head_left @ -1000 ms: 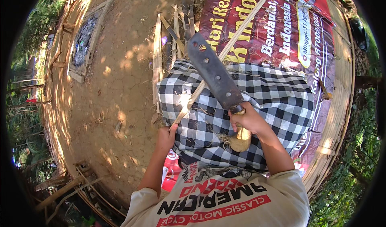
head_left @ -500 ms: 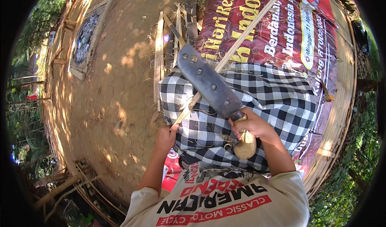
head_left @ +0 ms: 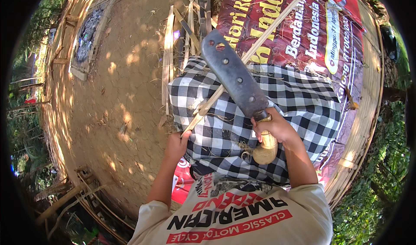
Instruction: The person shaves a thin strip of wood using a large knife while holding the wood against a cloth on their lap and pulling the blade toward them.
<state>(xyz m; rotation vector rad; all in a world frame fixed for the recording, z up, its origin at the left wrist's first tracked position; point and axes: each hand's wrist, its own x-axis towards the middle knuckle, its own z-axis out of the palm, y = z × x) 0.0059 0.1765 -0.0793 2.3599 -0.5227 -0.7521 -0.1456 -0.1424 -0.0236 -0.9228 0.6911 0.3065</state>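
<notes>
My right hand (head_left: 277,125) is wrapped round the pale wooden handle of a cleaver-like knife (head_left: 236,76). Its broad dark blade has several holes and points up and to the left, lying across a long bamboo strip (head_left: 264,37). The strip's near end is pinched in my left hand (head_left: 177,144), and its far end runs up to the right over the banner. Where blade and strip cross, the blade hides part of the strip; whether they touch I cannot tell. Thin shavings cling to the strip near my left hand. A black-and-white checked cloth (head_left: 299,97) covers my lap beneath both hands.
A dark red printed banner (head_left: 303,32) lies over a bamboo platform (head_left: 353,145) on the right. Several split bamboo pieces (head_left: 168,58) lie beyond my lap. Dry earth ground (head_left: 104,128) spreads left, with a framed ash pit (head_left: 89,41) at the far left.
The cleaver-like knife has shifted slightly to the right and its blade has turned a little steeper. My left hand keeps hold of the bamboo strip, with a shaving now curling nearer the blade.
</notes>
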